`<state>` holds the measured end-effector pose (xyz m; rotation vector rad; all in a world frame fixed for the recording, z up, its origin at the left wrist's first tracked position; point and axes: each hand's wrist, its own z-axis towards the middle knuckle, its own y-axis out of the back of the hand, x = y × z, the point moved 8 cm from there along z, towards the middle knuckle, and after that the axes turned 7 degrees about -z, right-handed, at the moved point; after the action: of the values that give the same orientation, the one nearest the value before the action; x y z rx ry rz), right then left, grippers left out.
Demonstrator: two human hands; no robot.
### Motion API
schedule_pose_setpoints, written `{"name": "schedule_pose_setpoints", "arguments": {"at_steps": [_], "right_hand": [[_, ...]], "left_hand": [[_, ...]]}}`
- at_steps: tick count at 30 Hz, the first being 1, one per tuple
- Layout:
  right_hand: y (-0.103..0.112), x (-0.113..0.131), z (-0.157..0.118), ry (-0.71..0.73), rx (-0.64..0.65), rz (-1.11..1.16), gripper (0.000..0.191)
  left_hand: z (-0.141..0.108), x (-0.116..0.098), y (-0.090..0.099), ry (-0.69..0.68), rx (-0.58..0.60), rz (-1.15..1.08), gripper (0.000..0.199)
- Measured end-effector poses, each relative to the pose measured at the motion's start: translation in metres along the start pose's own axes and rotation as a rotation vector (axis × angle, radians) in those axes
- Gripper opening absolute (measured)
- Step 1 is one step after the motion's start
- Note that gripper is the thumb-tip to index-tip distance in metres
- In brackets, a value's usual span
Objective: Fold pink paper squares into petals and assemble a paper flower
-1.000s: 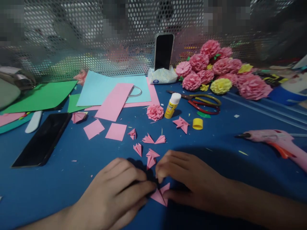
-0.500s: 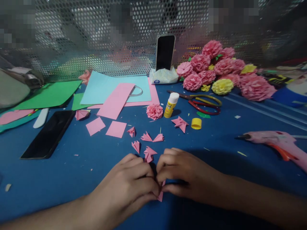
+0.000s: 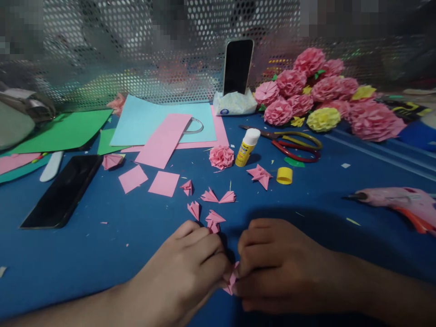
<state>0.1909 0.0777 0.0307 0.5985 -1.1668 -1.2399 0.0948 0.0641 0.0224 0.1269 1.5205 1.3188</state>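
Note:
Between my two hands, near the front of the blue table, is a small folded pink paper piece [image 3: 231, 281]. My left hand [image 3: 194, 268] grips it from the left with curled fingers. Fingertips of my right hand [image 3: 275, 268] pinch its right side. Just beyond my left hand lie several folded pink pieces [image 3: 214, 217], one partly covered by its fingers. Two flat pink squares [image 3: 164, 183] rest farther left. A round pink paper flower [image 3: 221, 157] stands beside an upright glue stick [image 3: 246, 149], whose yellow cap [image 3: 284, 175] sits to the right.
Scissors [image 3: 296, 143] and pink and yellow paper flowers [image 3: 291, 82] lie at the back right, a pink glue gun [image 3: 395, 199] at the right. A dark phone [image 3: 64, 190] lies left. Another phone [image 3: 238, 66] leans upright before a perforated metal screen [image 3: 136, 59].
My right hand has shifted slightly right, its fingers more curled. More of the folded pink piece shows between my hands. The camera view has shifted a little.

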Motion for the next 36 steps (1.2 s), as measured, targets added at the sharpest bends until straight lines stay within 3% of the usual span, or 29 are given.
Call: {"name": "schedule_pose_setpoints", "arguments": {"at_steps": [12,20,29,36], "right_hand": [[0.001,0.011,0.0,0.132,0.117,-0.1,0.018],[-0.004,0.011,-0.002,0.114,0.153,-0.148,0.017],[-0.005,0.008,0.0,0.055,0.226,-0.122,0.017],[-0.005,0.006,0.002,0.027,0.249,-0.082,0.017]], "left_hand": [[0.003,-0.006,-0.006,0.003,0.022,0.163,0.034],[0.0,-0.009,-0.008,-0.032,0.021,0.305,0.012],[0.0,0.006,0.002,0.076,0.058,0.069,0.024],[0.001,0.007,-0.004,0.031,-0.011,0.201,0.029]]}}
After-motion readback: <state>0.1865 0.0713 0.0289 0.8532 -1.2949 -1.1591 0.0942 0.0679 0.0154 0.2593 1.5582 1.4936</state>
